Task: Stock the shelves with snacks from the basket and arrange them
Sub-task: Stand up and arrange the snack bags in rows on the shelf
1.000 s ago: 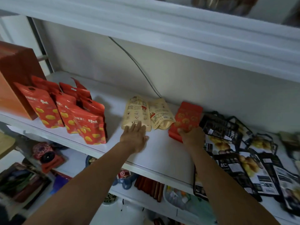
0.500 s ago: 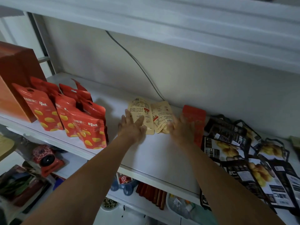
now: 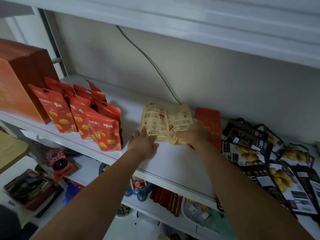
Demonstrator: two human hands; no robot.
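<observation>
Two beige snack packets stand side by side in the middle of the white shelf [image 3: 173, 163], printed backs toward me. My left hand [image 3: 143, 143] grips the bottom left corner of the left beige packet [image 3: 154, 118]. My right hand [image 3: 193, 134] holds the lower right part of the right beige packet [image 3: 181, 118]. Both packets are tilted up off the shelf. A flat red packet [image 3: 210, 122] lies just right of my right hand, partly hidden by it.
Several red snack packets [image 3: 103, 130] stand at the left, beside an orange box [image 3: 17, 87]. Several black packets [image 3: 251, 153] lie overlapping at the right. A grey cable [image 3: 152, 64] runs down the back wall. The lower shelf [image 3: 103, 174] holds mixed goods.
My right hand let go of the red packet and moved left onto the right beige packet. My left hand took the left beige packet's corner. Both beige packets have been tipped up from lying flat.
</observation>
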